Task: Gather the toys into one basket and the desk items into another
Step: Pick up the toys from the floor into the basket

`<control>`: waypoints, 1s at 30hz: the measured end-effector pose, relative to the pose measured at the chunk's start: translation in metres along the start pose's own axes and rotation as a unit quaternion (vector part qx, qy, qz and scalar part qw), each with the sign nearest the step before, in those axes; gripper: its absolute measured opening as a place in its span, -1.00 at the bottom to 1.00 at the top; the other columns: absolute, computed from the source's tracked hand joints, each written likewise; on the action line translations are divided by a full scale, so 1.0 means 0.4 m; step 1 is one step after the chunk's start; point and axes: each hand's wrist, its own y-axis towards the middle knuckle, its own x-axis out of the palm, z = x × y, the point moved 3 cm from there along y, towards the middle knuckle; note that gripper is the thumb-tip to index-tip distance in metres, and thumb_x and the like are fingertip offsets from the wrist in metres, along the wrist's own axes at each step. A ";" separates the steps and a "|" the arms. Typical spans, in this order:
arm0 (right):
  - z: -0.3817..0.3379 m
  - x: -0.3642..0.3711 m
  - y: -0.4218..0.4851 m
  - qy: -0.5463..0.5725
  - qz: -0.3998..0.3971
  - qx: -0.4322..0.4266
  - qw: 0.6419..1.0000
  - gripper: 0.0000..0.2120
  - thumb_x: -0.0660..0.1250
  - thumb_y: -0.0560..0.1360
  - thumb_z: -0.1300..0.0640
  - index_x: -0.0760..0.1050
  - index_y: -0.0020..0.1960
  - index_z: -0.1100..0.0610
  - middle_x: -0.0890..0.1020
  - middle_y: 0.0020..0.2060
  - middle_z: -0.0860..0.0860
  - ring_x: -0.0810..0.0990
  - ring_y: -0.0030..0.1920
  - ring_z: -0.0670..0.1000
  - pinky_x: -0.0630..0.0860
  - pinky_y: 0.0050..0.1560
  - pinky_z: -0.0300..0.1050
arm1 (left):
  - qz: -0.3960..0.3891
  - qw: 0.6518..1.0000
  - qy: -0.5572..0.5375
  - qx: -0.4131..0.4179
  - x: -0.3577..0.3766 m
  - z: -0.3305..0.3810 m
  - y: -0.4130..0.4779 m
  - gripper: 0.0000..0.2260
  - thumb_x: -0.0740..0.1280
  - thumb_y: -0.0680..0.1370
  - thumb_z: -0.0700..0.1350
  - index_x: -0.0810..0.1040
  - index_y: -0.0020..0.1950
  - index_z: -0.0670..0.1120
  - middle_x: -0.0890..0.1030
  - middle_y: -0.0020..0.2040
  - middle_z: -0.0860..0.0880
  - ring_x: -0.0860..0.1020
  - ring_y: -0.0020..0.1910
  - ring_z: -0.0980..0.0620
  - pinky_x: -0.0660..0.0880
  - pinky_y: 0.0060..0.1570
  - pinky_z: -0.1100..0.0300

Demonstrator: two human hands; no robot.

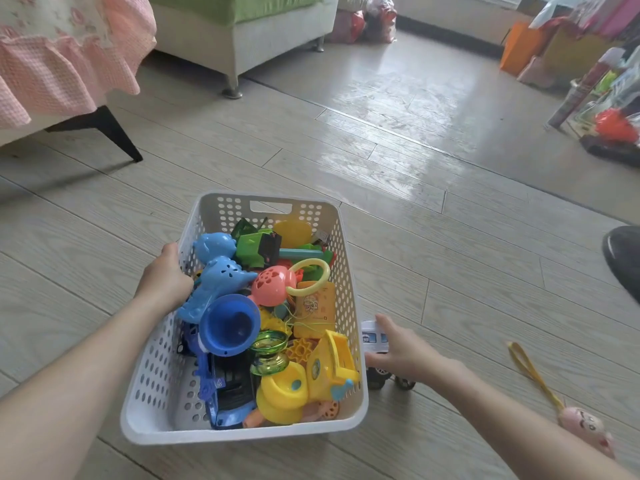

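Basket (162,386), perforated plastic, gripped by left hand (164,280); right hand (405,351) holds car (372,337).

Both forearms (86,358), left grip (165,283) and right grip (406,352) are bare.

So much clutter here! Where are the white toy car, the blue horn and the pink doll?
white toy car (373,336), head view, its white body.
blue horn (230,325), head view, inside its bell.
pink doll (585,432), head view, its face.
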 end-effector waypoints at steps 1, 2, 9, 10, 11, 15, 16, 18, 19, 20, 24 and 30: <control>-0.006 0.001 0.001 0.021 0.002 0.005 1.000 -0.37 0.32 0.43 -0.16 0.20 0.35 0.10 0.55 0.13 0.04 0.57 0.05 0.03 0.52 0.05 -0.05 | -0.001 1.000 -0.003 0.000 0.001 -0.001 0.001 -0.67 0.15 0.45 -0.38 0.29 0.21 -0.23 0.47 -0.01 -0.28 0.38 -0.13 -0.15 0.30 -0.20 0.05; -0.009 0.003 0.005 0.033 0.006 0.014 0.999 -0.43 0.32 0.44 -0.15 0.23 0.31 0.11 0.56 0.09 0.04 0.58 0.01 0.03 0.53 0.03 -0.04 | -0.001 1.000 -0.007 -0.001 0.002 -0.002 0.002 -0.66 0.14 0.45 -0.38 0.29 0.22 -0.22 0.47 -0.02 -0.26 0.38 -0.13 -0.14 0.31 -0.20 0.05; -0.005 0.019 0.035 0.093 0.044 0.085 0.991 -0.55 0.35 0.40 -0.14 0.31 0.08 0.13 0.48 -0.23 -0.06 0.48 -0.28 -0.11 0.41 -0.33 -0.18 | -0.002 1.000 -0.021 -0.003 0.001 -0.001 -0.002 -0.65 0.13 0.47 -0.37 0.29 0.25 -0.20 0.43 -0.05 -0.21 0.37 -0.14 -0.12 0.30 -0.23 0.06; 0.000 0.015 0.040 0.118 0.057 0.093 0.987 -0.54 0.37 0.39 -0.12 0.31 0.10 0.14 0.49 -0.23 -0.05 0.50 -0.28 -0.09 0.47 -0.31 -0.13 | -0.001 1.000 -0.020 -0.002 0.001 -0.001 -0.002 -0.65 0.14 0.47 -0.36 0.28 0.25 -0.20 0.44 -0.04 -0.21 0.37 -0.13 -0.12 0.31 -0.22 0.06; 0.003 0.006 0.042 0.140 0.077 0.095 0.983 -0.53 0.38 0.38 -0.09 0.31 0.12 0.15 0.52 -0.22 -0.02 0.54 -0.27 -0.05 0.53 -0.27 -0.05 | -0.001 1.000 -0.020 -0.003 0.001 -0.001 -0.002 -0.64 0.13 0.47 -0.36 0.28 0.26 -0.19 0.44 -0.02 -0.21 0.38 -0.12 -0.12 0.32 -0.21 0.06; -0.015 -0.082 0.032 0.200 0.190 0.052 0.960 -0.45 0.38 0.42 0.05 0.24 0.31 0.18 0.53 -0.07 0.06 0.53 -0.27 -0.05 0.51 -0.36 -0.09 | -0.005 1.000 -0.023 -0.007 0.001 -0.008 0.001 -0.61 0.12 0.47 -0.37 0.26 0.29 -0.18 0.48 0.09 -0.24 0.40 -0.10 -0.14 0.35 -0.20 0.05; -0.022 -0.107 0.026 0.214 0.221 0.031 0.951 -0.42 0.38 0.43 0.08 0.21 0.36 0.17 0.52 -0.01 0.09 0.51 -0.28 -0.06 0.48 -0.39 -0.15 | -0.006 1.000 -0.024 -0.006 0.003 -0.008 0.003 -0.61 0.12 0.46 -0.37 0.27 0.28 -0.18 0.48 0.09 -0.24 0.41 -0.10 -0.14 0.35 -0.20 0.05; -0.049 -0.151 0.018 0.238 0.281 -0.020 0.930 -0.37 0.40 0.42 0.11 0.19 0.39 0.13 0.49 0.04 0.10 0.54 -0.22 0.05 0.56 -0.32 -0.03 | -0.006 1.000 -0.025 -0.004 0.003 -0.010 0.003 -0.63 0.12 0.46 -0.37 0.27 0.26 -0.19 0.48 0.08 -0.25 0.41 -0.09 -0.15 0.37 -0.19 0.05; -0.066 -0.169 0.014 0.249 0.304 -0.044 0.918 -0.35 0.41 0.40 0.11 0.19 0.39 0.11 0.47 0.03 0.07 0.56 -0.15 0.10 0.59 -0.24 0.06 | -0.005 1.000 -0.025 -0.004 0.003 -0.010 0.004 -0.63 0.11 0.46 -0.37 0.27 0.26 -0.19 0.48 0.08 -0.25 0.41 -0.09 -0.15 0.37 -0.17 0.05; -0.083 -0.180 0.010 0.243 0.325 -0.066 0.912 -0.33 0.42 0.38 0.12 0.19 0.39 0.10 0.45 0.01 0.04 0.55 -0.10 0.13 0.59 -0.16 0.11 | -0.005 1.000 -0.025 -0.003 0.003 -0.009 0.003 -0.63 0.11 0.46 -0.38 0.27 0.26 -0.19 0.48 0.08 -0.25 0.40 -0.09 -0.15 0.37 -0.16 0.05; -0.143 -0.213 -0.019 0.127 0.401 -0.125 0.899 -0.31 0.44 0.34 0.09 0.22 0.37 0.16 0.46 0.00 0.08 0.51 -0.07 0.14 0.43 -0.15 -0.04 | -0.003 1.000 -0.024 -0.002 0.002 -0.010 0.002 -0.64 0.09 0.46 -0.39 0.28 0.24 -0.19 0.48 0.07 -0.25 0.40 -0.10 -0.14 0.39 -0.16 0.04; -0.246 -0.168 -0.089 0.164 0.376 -0.322 0.853 -0.37 0.29 0.28 -0.10 0.20 0.28 0.03 0.42 -0.03 -0.02 0.55 -0.20 0.04 0.56 -0.36 -0.14 | -0.001 1.000 -0.028 -0.004 0.000 -0.007 0.001 -0.64 0.11 0.47 -0.37 0.28 0.25 -0.18 0.45 -0.03 -0.18 0.41 -0.11 -0.13 0.36 -0.21 0.06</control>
